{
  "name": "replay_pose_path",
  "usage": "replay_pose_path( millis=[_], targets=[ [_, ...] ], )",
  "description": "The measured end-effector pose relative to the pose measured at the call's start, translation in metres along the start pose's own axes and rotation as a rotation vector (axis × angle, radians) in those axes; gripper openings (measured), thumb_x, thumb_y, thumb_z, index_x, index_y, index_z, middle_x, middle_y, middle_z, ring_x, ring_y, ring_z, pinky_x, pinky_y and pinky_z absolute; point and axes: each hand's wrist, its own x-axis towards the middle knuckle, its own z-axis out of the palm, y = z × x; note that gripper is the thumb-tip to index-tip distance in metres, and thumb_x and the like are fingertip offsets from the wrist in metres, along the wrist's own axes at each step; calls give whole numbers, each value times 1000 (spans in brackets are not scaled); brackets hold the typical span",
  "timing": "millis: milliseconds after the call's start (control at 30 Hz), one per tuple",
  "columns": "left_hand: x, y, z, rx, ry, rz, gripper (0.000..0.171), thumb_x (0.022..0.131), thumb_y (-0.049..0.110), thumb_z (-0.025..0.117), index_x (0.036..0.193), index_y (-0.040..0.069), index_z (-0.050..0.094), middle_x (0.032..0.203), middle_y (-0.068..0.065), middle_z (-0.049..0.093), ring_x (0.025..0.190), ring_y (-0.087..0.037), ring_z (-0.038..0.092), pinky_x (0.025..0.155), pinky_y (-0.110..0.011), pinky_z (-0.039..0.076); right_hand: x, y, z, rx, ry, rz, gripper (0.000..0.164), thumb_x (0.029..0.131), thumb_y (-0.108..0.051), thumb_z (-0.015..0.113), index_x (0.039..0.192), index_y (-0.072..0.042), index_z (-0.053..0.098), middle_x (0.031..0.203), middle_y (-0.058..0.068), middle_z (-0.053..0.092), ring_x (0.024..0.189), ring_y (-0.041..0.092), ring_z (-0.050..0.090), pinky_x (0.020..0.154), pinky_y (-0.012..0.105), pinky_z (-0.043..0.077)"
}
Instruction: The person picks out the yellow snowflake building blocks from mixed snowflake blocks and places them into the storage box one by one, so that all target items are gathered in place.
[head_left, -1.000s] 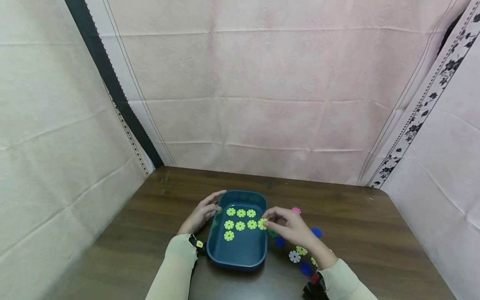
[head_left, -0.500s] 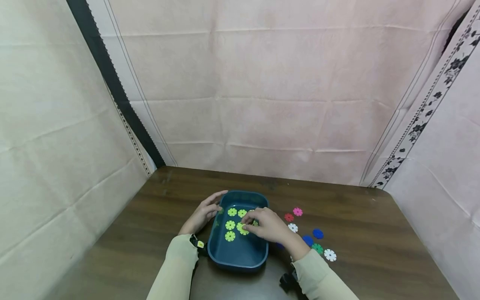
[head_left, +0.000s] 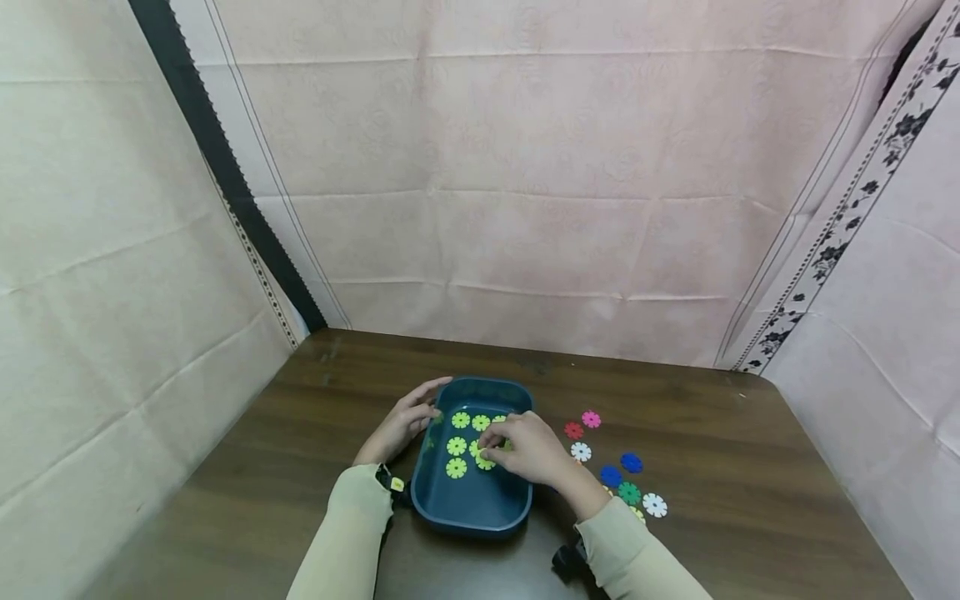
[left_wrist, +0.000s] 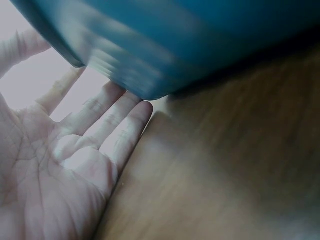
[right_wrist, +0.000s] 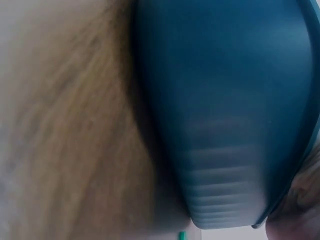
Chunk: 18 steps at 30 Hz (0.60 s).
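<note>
A dark teal rectangular tray (head_left: 472, 510) lies on the table in the head view. Inside it, several yellow flower-shaped discs (head_left: 457, 446) are laid in rows, partly covered by my right hand (head_left: 528, 450). That hand pinches one yellow flower-shaped disc (head_left: 485, 463) low over the tray's middle, its fingertips overlapping the disc. At the tray's upper left side is my left hand (head_left: 405, 423); the left wrist view shows its fairly straight fingers touching the tray's outer wall (left_wrist: 150, 50). The right wrist view has mostly the tray's outside (right_wrist: 225, 100), with a blurred bit of hand at lower right.
Right of the tray lie loose flower discs: pink (head_left: 591, 419), red (head_left: 573, 430), blue (head_left: 632, 462), green (head_left: 629, 493) and white (head_left: 655, 505). My right forearm partly covers others. The wooden table (head_left: 720, 467) ends at hanging pale cloth (head_left: 540, 208) behind.
My right hand carried a yellow flower-shaped disc from the tray's right edge leftward to its middle, then stayed almost still. Loose discs on the table came into sight. My left hand stayed put.
</note>
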Motion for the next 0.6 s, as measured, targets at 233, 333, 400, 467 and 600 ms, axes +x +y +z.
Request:
replay_pose_path(
  millis=[233, 333, 400, 467, 600],
  targets=[
    [1, 0, 0, -12, -3, -3, 55, 98, 11, 52, 151, 26, 46, 156, -3, 38, 131, -31, 46, 100, -36, 46, -2, -3, -3, 6, -33, -19, 9, 94, -29, 72, 100, -26, 78, 91, -23, 69, 88, 10, 61, 87, 41, 39],
    [1, 1, 0, -10, 0, 0, 54, 99, 11, 52, 150, 28, 48, 156, -1, 38, 132, -30, 46, 101, -39, 45, -1, -3, -4, 4, -35, -32, 9, 94, -30, 72, 100, -26, 78, 93, -22, 70, 87, 11, 61, 85, 39, 37],
    [1, 2, 0, -9, 5, 3, 54, 99, 11, 52, 149, 30, 48, 155, 0, 40, 132, -31, 46, 101, -40, 45, -1, -2, -4, -4, -35, -39, 10, 94, -30, 72, 100, -27, 78, 93, -22, 70, 87, 9, 60, 84, 38, 38],
    [1, 2, 0, -7, 7, 3, 53, 99, 12, 52, 148, 31, 49, 154, 1, 40, 133, -31, 46, 102, -41, 45, 0, -2, -4, -12, -39, -44, 10, 94, -30, 72, 101, -27, 79, 93, -22, 70, 86, 9, 60, 84, 37, 38],
    [-1, 2, 0, -5, 4, -6, 53, 99, 13, 53, 149, 31, 48, 156, 1, 37, 136, -30, 43, 103, -40, 44, -2, -2, -3, -44, -72, -39, 11, 94, -33, 71, 101, -30, 79, 90, -26, 68, 85, 7, 58, 84, 36, 37]
  ],
)
